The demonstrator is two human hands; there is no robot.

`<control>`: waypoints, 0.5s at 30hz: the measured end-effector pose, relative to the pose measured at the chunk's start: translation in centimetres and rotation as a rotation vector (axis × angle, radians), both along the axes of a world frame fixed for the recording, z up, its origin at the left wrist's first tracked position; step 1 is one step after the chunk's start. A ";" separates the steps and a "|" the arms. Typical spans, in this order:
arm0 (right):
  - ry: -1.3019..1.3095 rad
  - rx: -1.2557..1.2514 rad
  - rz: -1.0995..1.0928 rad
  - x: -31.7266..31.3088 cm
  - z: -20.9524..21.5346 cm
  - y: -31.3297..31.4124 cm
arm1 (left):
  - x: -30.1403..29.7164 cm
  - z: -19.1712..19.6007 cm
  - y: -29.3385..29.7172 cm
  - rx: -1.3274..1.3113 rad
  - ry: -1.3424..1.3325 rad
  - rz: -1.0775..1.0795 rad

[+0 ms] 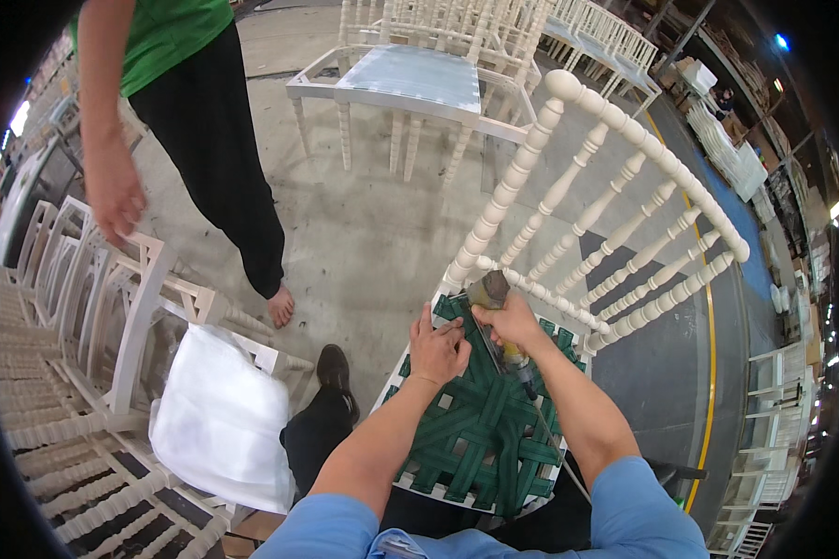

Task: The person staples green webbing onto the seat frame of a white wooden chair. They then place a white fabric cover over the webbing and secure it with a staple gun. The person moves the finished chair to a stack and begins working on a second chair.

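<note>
A cream wooden chair stands before me, its back of turned spindles rising at the right. Dark green webbing straps are woven across its seat frame, and several loose lengths lie bunched on top. My right hand is wrapped around a worn yellow air staple gun over the seat's back part. An air hose runs from the tool toward my lap. At the seat's left side, my left hand has curled fingers on a webbing strap, partly hiding the strap's end.
Stacked cream chairs crowd the left, with a white cushion-like cover on one. A barefoot person in a green shirt stands there, one hand near a chair frame. More chairs stand ahead. A yellow floor line runs at right.
</note>
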State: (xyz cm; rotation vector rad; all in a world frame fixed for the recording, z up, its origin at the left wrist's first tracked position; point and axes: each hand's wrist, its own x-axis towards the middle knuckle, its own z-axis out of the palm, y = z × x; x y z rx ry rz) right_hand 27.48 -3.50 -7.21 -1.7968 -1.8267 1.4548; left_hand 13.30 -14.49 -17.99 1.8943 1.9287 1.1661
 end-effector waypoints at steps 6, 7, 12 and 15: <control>0.167 0.021 -0.069 3.4 3.5 -3.0 | 0.7 0.2 0.0 0.017 0.003 0.001; 0.201 -0.009 -0.095 4.8 4.8 -4.3 | 0.6 0.1 -0.2 0.012 -0.005 0.007; 0.291 0.157 -0.324 15.8 13.6 -14.7 | 0.1 1.1 -0.4 0.002 0.020 0.018; 0.265 0.224 -0.464 24.2 17.0 -22.7 | -1.2 3.3 -1.0 0.092 -0.017 0.092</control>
